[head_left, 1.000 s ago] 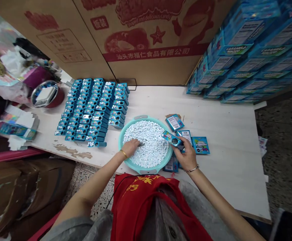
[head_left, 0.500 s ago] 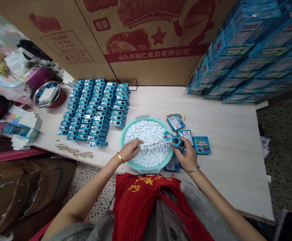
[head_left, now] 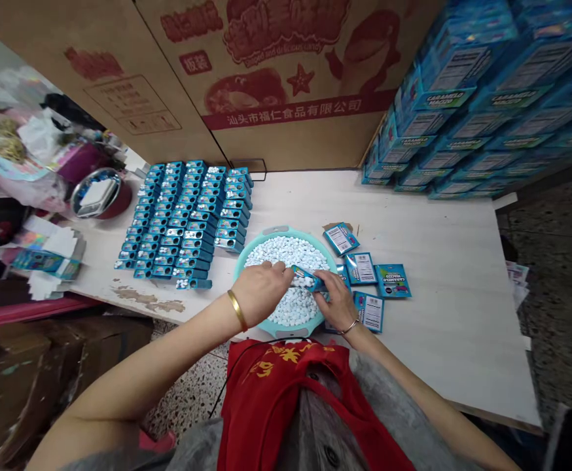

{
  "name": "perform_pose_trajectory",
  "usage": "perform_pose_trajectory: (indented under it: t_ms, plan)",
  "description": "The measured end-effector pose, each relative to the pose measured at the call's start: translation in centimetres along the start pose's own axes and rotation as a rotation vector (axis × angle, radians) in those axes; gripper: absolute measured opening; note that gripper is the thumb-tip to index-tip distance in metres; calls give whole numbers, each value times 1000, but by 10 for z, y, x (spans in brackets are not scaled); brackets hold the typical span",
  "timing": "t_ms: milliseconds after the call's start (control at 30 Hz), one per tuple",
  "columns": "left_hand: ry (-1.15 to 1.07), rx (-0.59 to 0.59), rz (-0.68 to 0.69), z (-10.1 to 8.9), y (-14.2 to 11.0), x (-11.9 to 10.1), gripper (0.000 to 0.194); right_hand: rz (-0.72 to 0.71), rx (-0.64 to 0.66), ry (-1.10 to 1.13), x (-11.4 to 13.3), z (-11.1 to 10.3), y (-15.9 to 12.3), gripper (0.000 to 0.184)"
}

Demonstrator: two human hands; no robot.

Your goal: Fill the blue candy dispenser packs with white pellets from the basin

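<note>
Now the curled left hand (head_left: 261, 293), grip unclear, has reached the small blue cardboard box (head_left: 308, 279) clenched in the right hand (head_left: 338, 302) above a round teal plastic basin (head_left: 277, 231).

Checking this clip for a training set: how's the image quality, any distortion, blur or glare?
Head view: the wide lens bends the big cardboard carton and swells the left forearm near the frame's edge; the stacked blue boxes look slightly soft; light is even, with glare only on the metal bowl.

A white table (head_left: 443, 340) carries ranks of blue boxes (head_left: 182, 219) left of the grip (head_left: 309, 280). A teal basin (head_left: 277, 230) sits beneath it, loose cards (head_left: 391, 280) to the right.
</note>
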State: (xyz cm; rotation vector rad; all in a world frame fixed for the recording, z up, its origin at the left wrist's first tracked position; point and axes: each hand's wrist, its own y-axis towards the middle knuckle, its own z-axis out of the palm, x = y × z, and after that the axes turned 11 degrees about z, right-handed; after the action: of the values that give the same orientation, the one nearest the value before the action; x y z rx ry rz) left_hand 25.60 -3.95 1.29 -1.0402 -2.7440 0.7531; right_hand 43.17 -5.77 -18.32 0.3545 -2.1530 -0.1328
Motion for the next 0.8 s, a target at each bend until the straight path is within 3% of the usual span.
perform_pose_trajectory:
  t_ms: [100, 200, 300, 433, 500, 567, 700, 800]
  plan:
    - [44, -27, 22, -6, -2, -7, 21, 10, -3, 17, -2, 1, -2, 42]
    - [37, -139, -37, 14, -6, 11, 20, 44, -19, 40, -6, -2, -3, 41]
    - [-20, -206, -175, 67, -3, 48, 22, 109, -58, 55, -11, -10, -3, 39]
    - [-179, -115, -261, 155, 25, 79, 25, 204, -126, 53, -17, -26, 0, 36]
    - [-280, -139, -221, 186, 47, 74, 27, 240, -158, 55, -18, -33, 1, 36]
    - [-347, -170, -171, 203, 69, 60, 26, 274, -185, 59, -19, -38, 2, 36]
    - [-424, -215, -110, 216, 95, 36, 28, 344, -218, 78, -20, -42, 2, 39]
    - [-518, -272, -74, 218, 89, 33, 28, 382, -206, 116, -20, -42, 1, 41]
